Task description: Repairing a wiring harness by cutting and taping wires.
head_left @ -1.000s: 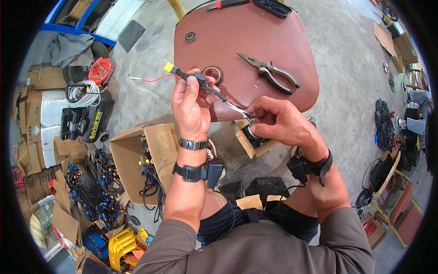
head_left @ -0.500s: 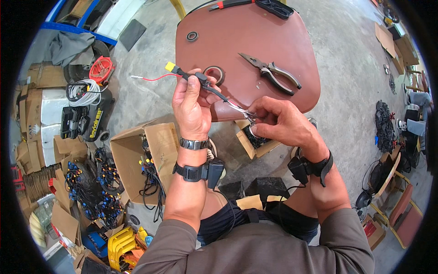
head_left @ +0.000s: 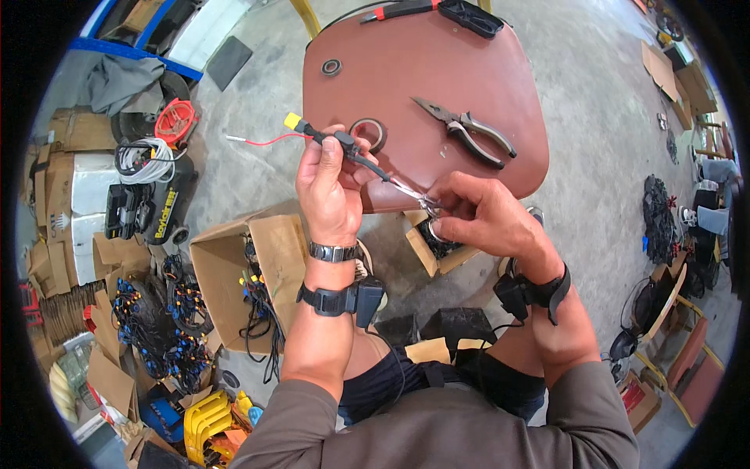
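My left hand pinches a black cable that has a yellow connector at its upper end. From beside that connector a thin red wire sticks out to the left, with a pale tip. My right hand grips small silver scissors, fingers partly in the loops. The blades point up-left and meet the lower end of the cable; whether they are closed on a wire is too small to tell. Behind my hands, long-nose pliers and a tape roll lie on the brown seat.
A ring-shaped bearing and a red-black tool are on the seat too. Below its front edge stands a small carton. A larger open box with cables is left of my forearm, near bundled wires.
Both hands stay almost in place, still holding the cable and scissors. The whole view has shifted very slightly.
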A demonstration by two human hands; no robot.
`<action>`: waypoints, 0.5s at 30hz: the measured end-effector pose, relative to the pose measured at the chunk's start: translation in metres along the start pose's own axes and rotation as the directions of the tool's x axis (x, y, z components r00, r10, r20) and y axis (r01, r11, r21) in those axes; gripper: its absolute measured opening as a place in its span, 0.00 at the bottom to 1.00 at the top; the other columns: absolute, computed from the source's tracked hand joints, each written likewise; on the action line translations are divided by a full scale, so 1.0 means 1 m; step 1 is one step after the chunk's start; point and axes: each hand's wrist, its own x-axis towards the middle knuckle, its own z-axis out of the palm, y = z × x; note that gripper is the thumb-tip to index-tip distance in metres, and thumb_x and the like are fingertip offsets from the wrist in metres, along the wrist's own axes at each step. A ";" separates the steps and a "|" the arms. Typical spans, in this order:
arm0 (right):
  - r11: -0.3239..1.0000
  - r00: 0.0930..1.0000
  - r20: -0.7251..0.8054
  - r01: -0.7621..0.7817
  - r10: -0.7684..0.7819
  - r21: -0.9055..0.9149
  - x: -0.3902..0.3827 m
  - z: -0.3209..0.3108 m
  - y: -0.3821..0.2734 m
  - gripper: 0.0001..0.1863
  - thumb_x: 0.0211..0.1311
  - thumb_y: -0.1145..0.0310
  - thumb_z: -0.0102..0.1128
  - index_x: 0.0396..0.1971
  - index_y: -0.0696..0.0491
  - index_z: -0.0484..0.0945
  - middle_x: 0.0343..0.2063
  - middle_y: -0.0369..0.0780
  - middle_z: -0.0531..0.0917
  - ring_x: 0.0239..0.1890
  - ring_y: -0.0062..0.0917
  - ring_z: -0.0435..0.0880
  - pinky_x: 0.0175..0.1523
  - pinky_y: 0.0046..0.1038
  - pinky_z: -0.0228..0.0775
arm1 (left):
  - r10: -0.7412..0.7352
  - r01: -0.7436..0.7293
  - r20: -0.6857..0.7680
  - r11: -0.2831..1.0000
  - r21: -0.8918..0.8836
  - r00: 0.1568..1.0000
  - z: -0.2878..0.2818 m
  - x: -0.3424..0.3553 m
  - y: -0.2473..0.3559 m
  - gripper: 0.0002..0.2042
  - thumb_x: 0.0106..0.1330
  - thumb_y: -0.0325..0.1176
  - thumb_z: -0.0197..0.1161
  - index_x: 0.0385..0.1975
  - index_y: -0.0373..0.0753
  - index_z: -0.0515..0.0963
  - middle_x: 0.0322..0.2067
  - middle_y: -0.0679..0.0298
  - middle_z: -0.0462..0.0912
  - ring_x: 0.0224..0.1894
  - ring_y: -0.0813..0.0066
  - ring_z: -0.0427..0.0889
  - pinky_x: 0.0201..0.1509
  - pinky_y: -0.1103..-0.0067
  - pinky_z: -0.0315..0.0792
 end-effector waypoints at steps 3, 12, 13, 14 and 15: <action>1.000 1.000 0.017 -0.006 0.007 -0.029 0.000 0.001 -0.004 0.19 0.50 0.67 0.70 0.41 0.57 0.78 0.24 0.36 0.79 0.26 0.19 0.76 0.31 0.25 0.69 | 0.003 -0.003 0.003 1.000 -0.002 1.000 0.004 0.000 0.001 0.15 0.71 0.39 0.57 0.48 0.35 0.73 0.35 0.54 0.82 0.33 0.67 0.83 0.37 0.74 0.81; 1.000 1.000 0.006 -0.005 0.005 -0.030 0.001 0.003 -0.004 0.19 0.50 0.67 0.70 0.42 0.56 0.78 0.24 0.38 0.81 0.26 0.21 0.78 0.32 0.25 0.70 | -0.003 0.003 -0.004 1.000 -0.014 1.000 0.004 0.002 0.002 0.15 0.70 0.39 0.58 0.48 0.35 0.74 0.34 0.54 0.82 0.33 0.67 0.83 0.36 0.75 0.81; 1.000 1.000 0.006 -0.006 0.006 -0.030 0.001 0.003 -0.004 0.19 0.50 0.67 0.70 0.42 0.56 0.78 0.24 0.38 0.81 0.26 0.21 0.78 0.32 0.25 0.70 | -0.005 0.005 0.002 1.000 -0.022 1.000 0.005 0.002 0.002 0.15 0.70 0.39 0.58 0.48 0.35 0.74 0.34 0.54 0.82 0.33 0.67 0.83 0.36 0.74 0.81; 1.000 1.000 0.003 0.002 -0.002 -0.031 0.001 0.003 -0.004 0.19 0.50 0.67 0.70 0.42 0.56 0.78 0.24 0.38 0.81 0.26 0.21 0.78 0.32 0.26 0.71 | -0.007 0.007 0.008 1.000 -0.029 1.000 0.005 0.002 0.002 0.15 0.70 0.39 0.58 0.48 0.34 0.74 0.34 0.54 0.82 0.32 0.67 0.83 0.36 0.74 0.81; 0.999 1.000 0.000 0.011 -0.011 -0.034 0.001 0.003 -0.004 0.19 0.50 0.67 0.70 0.42 0.56 0.78 0.24 0.38 0.81 0.26 0.21 0.78 0.32 0.26 0.71 | -0.007 0.007 0.008 1.000 -0.029 1.000 0.005 0.002 0.002 0.15 0.70 0.39 0.58 0.48 0.34 0.74 0.34 0.54 0.82 0.32 0.67 0.83 0.36 0.74 0.81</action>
